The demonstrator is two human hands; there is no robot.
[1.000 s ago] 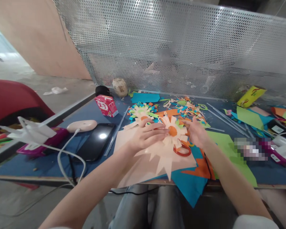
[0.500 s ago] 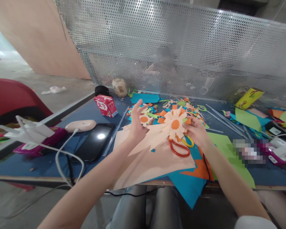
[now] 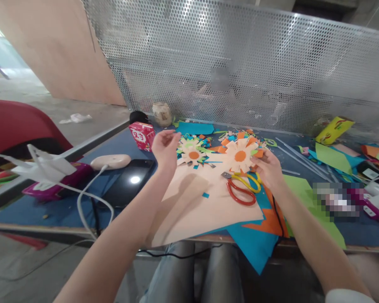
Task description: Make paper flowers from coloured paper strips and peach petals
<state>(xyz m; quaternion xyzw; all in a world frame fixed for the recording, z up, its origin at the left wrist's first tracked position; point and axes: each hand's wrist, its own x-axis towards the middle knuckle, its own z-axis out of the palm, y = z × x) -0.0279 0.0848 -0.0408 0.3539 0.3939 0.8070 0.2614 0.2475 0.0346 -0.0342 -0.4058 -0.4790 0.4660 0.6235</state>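
My right hand (image 3: 268, 166) pinches the edge of a pale peach paper flower (image 3: 240, 155) with an orange centre, tilted toward me. My left hand (image 3: 166, 145) is raised with its fingers curled in; whether anything is between them is hidden. Close to its right lies a second paper flower (image 3: 193, 154), also peach with an orange centre, with green and blue layers behind it. Scissors (image 3: 242, 188) with one red and one yellow handle rest on a large peach paper sheet (image 3: 189, 210), below the flower in my right hand.
A black phone (image 3: 129, 179), a white device with a cable (image 3: 110, 161) and a pink box (image 3: 141, 135) stand on the left. Paper scraps (image 3: 244, 136) lie at the back. A green sheet (image 3: 298, 189) and clear sticks (image 3: 300, 158) are on the right.
My left hand has moved left and its spread fingers have curled in, uncovering the second flower. The flower in my right hand has shifted slightly, showing more of the scissors.
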